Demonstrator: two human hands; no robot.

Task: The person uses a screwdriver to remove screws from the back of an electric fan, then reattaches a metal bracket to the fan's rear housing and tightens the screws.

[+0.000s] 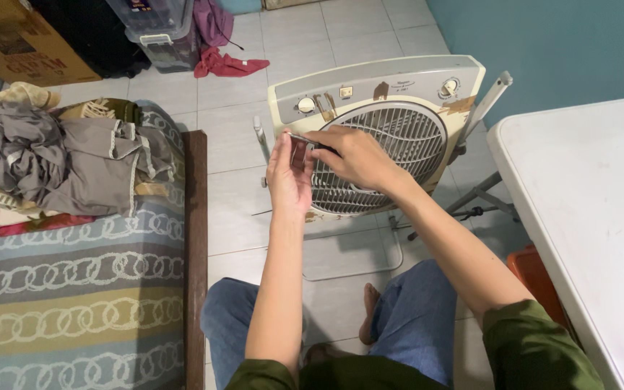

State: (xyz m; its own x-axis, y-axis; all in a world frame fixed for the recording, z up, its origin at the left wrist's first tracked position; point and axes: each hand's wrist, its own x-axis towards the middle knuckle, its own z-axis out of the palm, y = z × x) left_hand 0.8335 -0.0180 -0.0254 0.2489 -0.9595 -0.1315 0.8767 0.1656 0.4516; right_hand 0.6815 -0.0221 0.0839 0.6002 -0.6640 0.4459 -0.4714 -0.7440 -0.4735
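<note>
A cream box fan (391, 90) with a round grey grille and stained front stands tilted on the tiled floor ahead of me. My right hand (355, 155) grips a thin metal tool, a screwdriver (303, 137), whose tip points left at the fan's left edge. My left hand (289, 173) is raised beside the tip, fingers up, touching the fan's left side near the tool. Both hands hover over the grille's left part.
A bed (74, 289) with a striped ring-pattern cover and a pile of grey clothes (52, 159) lies at left, edged by a dark wooden rail (195, 238). A white table (594, 217) stands at right. Plastic bins (157, 32) and a cardboard box (16, 43) sit at the back.
</note>
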